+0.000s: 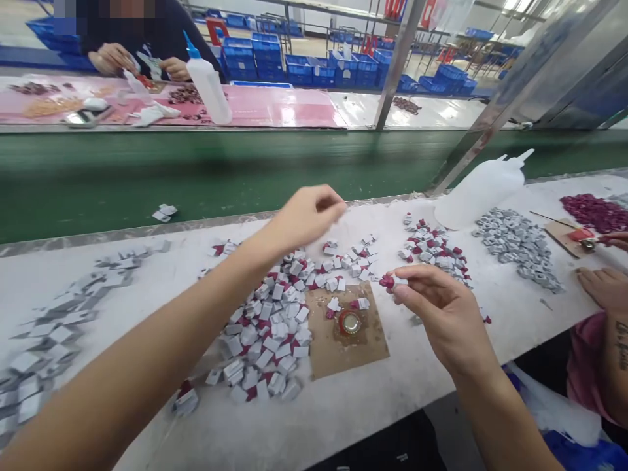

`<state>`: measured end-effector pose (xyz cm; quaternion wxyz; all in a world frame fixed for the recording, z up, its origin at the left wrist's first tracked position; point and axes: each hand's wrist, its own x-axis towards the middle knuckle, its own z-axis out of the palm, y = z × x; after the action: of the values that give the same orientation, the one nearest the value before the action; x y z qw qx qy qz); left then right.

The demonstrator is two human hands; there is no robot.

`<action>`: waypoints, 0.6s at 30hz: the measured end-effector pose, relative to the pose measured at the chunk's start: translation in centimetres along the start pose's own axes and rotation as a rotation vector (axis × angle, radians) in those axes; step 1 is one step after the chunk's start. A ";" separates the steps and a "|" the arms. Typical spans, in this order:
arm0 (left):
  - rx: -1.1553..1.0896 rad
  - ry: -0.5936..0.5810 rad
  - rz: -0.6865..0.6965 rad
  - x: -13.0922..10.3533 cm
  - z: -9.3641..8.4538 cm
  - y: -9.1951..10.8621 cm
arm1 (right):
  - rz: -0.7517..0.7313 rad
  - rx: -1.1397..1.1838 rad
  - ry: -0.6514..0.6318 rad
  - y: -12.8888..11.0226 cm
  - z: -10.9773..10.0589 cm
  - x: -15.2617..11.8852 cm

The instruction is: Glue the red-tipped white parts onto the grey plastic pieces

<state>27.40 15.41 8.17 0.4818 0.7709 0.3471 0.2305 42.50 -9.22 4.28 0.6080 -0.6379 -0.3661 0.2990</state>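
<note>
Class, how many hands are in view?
6: the wearer's left hand and right hand centrally; a co-worker's two hands opposite; a neighbour's two hands at far right, one cut off.

Watching remotely, I cannot tell whether the left hand pinches anything, its forearm hides part of the heaped grey pieces, the leftmost row blurs, and the right edge cuts off a neighbour's arm.

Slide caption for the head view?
Right hand pinches a maroon and pale piece near the cardboard; left hand hovers.
</note>
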 end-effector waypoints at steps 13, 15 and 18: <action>-0.415 0.019 -0.142 -20.6 3.3 1.0 | -0.215 -0.269 -0.372 -0.4 2.3 -4.0; -0.384 0.037 -0.175 -22.2 3.8 0.8 | -0.216 -0.308 -0.444 0.5 1.9 -4.8; -0.239 0.120 -0.188 -23.9 2.8 -0.7 | -0.201 -0.336 -0.453 1.4 1.0 -5.5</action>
<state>13.50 -4.16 5.84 0.5678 0.6570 0.4161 0.2698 38.77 -13.24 2.46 0.4232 -0.6071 -0.5983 0.3071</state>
